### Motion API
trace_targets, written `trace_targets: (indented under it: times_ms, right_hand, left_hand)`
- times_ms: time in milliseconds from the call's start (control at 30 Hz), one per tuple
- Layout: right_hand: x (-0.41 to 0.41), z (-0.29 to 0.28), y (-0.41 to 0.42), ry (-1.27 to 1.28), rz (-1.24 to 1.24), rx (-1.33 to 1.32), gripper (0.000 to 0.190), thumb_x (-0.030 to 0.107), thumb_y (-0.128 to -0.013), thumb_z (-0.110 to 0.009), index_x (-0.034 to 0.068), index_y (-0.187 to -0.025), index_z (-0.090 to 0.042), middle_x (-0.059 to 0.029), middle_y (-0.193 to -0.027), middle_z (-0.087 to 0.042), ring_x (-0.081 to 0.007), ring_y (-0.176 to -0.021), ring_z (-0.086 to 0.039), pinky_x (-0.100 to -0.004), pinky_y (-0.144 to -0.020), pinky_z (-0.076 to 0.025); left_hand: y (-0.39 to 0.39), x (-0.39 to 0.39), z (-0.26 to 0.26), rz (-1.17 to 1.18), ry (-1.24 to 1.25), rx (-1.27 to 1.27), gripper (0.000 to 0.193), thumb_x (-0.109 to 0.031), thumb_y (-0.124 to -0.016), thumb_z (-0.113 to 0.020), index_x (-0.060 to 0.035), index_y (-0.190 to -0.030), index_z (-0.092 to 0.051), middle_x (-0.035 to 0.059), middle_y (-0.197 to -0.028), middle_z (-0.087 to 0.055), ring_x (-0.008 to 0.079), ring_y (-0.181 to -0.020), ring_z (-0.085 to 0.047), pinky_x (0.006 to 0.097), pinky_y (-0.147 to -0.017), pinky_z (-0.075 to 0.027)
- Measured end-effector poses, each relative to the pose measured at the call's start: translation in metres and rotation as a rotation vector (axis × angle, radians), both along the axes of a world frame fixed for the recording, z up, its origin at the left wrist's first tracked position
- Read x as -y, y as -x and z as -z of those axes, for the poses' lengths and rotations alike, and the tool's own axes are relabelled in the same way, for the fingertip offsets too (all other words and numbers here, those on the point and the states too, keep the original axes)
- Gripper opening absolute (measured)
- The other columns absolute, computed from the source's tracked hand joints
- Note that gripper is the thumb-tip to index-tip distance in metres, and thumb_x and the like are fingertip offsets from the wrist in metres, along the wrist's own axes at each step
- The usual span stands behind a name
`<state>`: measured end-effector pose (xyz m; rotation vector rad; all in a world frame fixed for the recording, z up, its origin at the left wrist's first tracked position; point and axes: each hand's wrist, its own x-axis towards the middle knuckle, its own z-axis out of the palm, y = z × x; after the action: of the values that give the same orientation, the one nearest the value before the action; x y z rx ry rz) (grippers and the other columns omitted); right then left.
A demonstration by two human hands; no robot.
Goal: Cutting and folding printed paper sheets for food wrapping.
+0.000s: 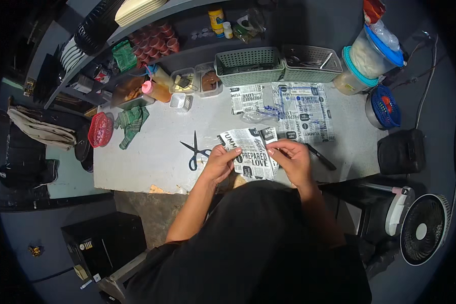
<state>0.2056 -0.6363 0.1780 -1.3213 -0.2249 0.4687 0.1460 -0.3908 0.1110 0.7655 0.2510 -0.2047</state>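
My left hand [221, 163] pinches the left side of a sheet of black-and-white printed food wrapping paper [254, 161], thumb on top. My right hand [293, 159] grips the paper's right edge between thumb and fingers. The paper looks folded or layered, above the table's near edge. Left of my left hand lie open scissors [195, 151] with dark handles. A black-handled knife [323, 159] lies to the right of my right hand, its blade partly hidden. Beyond the hands are more printed sheets [247, 99], a second stack [307, 129] under clear plastic, and a crumpled clear bag [261, 116].
Grey-green baskets [249, 78] with cutlery stand at the table's back, beside clear food tubs [183, 81] and a squeeze bottle [157, 91]. A green cloth [133, 125] and red basket [100, 129] lie left. Stacked containers [359, 72] and a blue colander [385, 106] stand right.
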Motion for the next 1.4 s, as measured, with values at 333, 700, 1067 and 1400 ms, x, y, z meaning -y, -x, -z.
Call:
trace_targets:
  times_ms: [333, 700, 1067, 1400]
  right_hand:
    - [0.000, 0.002, -0.001, -0.007, -0.007, -0.006, 0.018, -0.005, -0.098, -0.073, -0.007, -0.116, -0.076, -0.0098, -0.106, -0.078, -0.0109, -0.097, -0.071, -0.0236, -0.087, -0.055]
    - [0.005, 0.009, -0.001, -0.022, -0.077, -0.020, 0.023, -0.007, -0.098, -0.072, -0.008, -0.121, -0.073, -0.0116, -0.112, -0.077, -0.0114, -0.101, -0.071, -0.0252, -0.090, -0.055]
    - [0.010, -0.002, 0.003, -0.058, -0.166, 0.044, 0.039, -0.013, -0.094, -0.071, -0.008, -0.132, -0.066, -0.0140, -0.123, -0.074, -0.0145, -0.111, -0.070, -0.0290, -0.097, -0.056]
    - [0.010, -0.009, 0.006, -0.039, -0.152, -0.032, 0.042, -0.010, -0.090, -0.073, -0.006, -0.131, -0.068, -0.0083, -0.124, -0.071, -0.0136, -0.117, -0.067, -0.0285, -0.104, -0.050]
  left_hand:
    - [-0.001, -0.001, 0.001, 0.015, -0.022, -0.001, 0.017, -0.003, -0.103, -0.069, 0.0027, -0.119, -0.074, 0.0147, -0.113, -0.080, 0.0195, -0.101, -0.078, 0.0341, -0.089, -0.065]
    - [0.000, -0.004, 0.004, 0.053, 0.054, -0.008, 0.022, -0.005, -0.103, -0.069, 0.0031, -0.124, -0.071, 0.0157, -0.119, -0.078, 0.0218, -0.107, -0.077, 0.0377, -0.096, -0.064]
    - [0.001, -0.005, 0.006, 0.044, 0.059, -0.015, 0.024, -0.006, -0.104, -0.069, 0.0023, -0.127, -0.071, 0.0158, -0.122, -0.078, 0.0226, -0.111, -0.077, 0.0384, -0.099, -0.063]
    - [0.001, -0.006, 0.006, 0.044, 0.064, 0.011, 0.024, -0.005, -0.104, -0.069, 0.0023, -0.126, -0.071, 0.0161, -0.123, -0.078, 0.0227, -0.111, -0.077, 0.0389, -0.099, -0.063]
